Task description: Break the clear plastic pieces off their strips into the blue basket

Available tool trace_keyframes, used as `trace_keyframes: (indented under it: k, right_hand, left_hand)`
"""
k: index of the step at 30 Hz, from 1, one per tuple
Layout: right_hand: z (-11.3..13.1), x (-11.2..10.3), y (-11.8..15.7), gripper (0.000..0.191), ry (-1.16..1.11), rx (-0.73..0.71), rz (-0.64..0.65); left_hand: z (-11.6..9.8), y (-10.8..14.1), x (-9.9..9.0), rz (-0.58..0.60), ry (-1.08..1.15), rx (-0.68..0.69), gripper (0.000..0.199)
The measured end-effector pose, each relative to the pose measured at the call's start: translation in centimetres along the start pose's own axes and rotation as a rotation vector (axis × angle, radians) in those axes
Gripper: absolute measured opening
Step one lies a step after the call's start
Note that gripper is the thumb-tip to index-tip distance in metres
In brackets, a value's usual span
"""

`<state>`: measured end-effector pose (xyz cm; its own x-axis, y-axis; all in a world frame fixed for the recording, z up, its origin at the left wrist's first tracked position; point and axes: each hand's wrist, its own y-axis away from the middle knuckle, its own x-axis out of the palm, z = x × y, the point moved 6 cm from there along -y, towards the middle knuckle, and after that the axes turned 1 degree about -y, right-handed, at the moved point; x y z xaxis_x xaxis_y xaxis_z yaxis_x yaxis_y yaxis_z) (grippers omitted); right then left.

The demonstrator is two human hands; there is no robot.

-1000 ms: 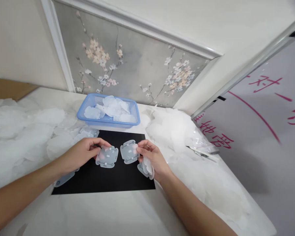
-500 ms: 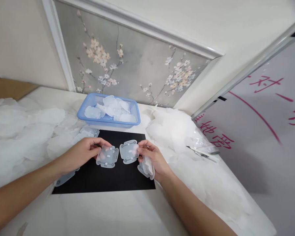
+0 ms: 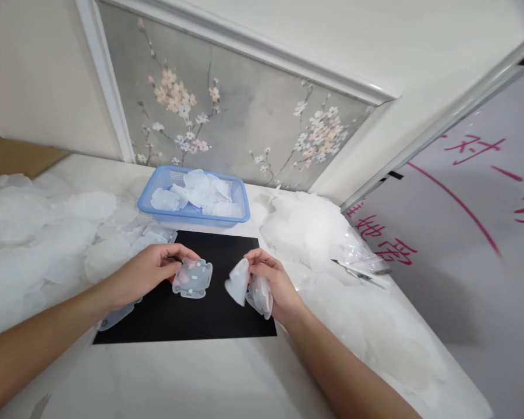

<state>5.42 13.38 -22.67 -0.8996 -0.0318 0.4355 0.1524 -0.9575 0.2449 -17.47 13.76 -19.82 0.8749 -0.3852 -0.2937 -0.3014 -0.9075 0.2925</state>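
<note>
Head view, from the left: we see a flat brown sheet of cardboard point(image 3: 24, 157) at the table's point(image 3: 157, 378) far corner, then a broad pile point(image 3: 39, 233) of thin, cloudy, round-edged pieces, matte and overlapping. Under our left wrist one loose piece point(image 3: 119, 315), smooth and bluish, lies partly over the edge of the black mat point(image 3: 192, 329).

Our left hand point(image 3: 151, 270) is closed to a pinch, thumb and fingers gripping the left edge of a translucent square piece point(image 3: 194, 279) over the mat; its corners are rounded, its sides notched, its face dotted with small pale bumps. Beyond it stands a blue basket point(image 3: 196, 220) of perforated plastic with more milky pieces inside, below a grey floral panel point(image 3: 244, 105).

Our right hand point(image 3: 273, 285) pinches a whitish piece point(image 3: 237, 283), tilted and a little blurred, between thumb and forefinger, the other fingers curled around a small stack point(image 3: 261, 294) whose count we cannot tell. Farther right sit a frosty white heap point(image 3: 310, 227), a crinkled clear bag point(image 3: 360, 250) and a glossy whiteboard point(image 3: 463, 273) with red writing.
</note>
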Motion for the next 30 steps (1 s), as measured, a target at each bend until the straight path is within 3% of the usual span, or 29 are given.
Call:
trace_keyframes:
  k: [3, 7, 11, 14, 17, 19, 22, 26, 28, 30]
  right_hand:
    - [0.6, 0.3, 0.4, 0.011, 0.086, -0.094, 0.026]
    - [0.7, 1.2, 1.1, 0.011, 0.434, -0.246, 0.06]
    - [-0.5, 2.8, 2.1, 0.049, 0.763, -0.401, 0.215]
    - [-1.0, 3.4, 2.6, 0.061, 0.894, -0.52, 0.25]
    - [-0.6, 3.7, 2.9, 0.054, 0.972, -0.616, 0.219]
    - [-0.2, 3.9, 3.2, 0.035, 0.962, -0.649, 0.216]
    - [0.1, 3.9, 3.0, 0.006, 0.808, -0.551, 0.22]
    - [-1.2, 2.8, 1.8, 0.023, 0.422, -0.186, 0.177]
    - [-1.7, 2.3, 1.3, 0.032, 0.276, -0.052, 0.159]
    - [-1.9, 1.9, 1.0, 0.038, 0.178, 0.032, 0.14]
  left_hand:
    - [-0.2, 0.1, 0.1, -0.022, 0.056, 0.007, 0.026]
    - [-0.8, 0.3, 0.3, -0.024, 0.144, 0.009, 0.026]
    - [-1.4, 0.8, 0.6, 0.0, 0.213, -0.002, 0.026]
    - [-1.6, 1.1, 0.8, 0.015, 0.228, -0.001, 0.026]
    - [-1.6, 1.1, 1.0, 0.028, 0.217, 0.009, 0.025]
    - [-1.5, 0.9, 1.0, 0.039, 0.188, 0.017, 0.026]
    - [-1.4, 0.5, 0.2, -0.02, -0.021, 0.095, 0.028]
    - [-1.8, 0.5, -2.0, -0.326, -0.731, 0.32, 0.034]
    - [-1.4, 0.5, -2.5, -0.416, -1.041, 0.319, 0.04]
    - [-0.6, 0.3, -2.8, -0.424, -1.228, 0.26, 0.043]
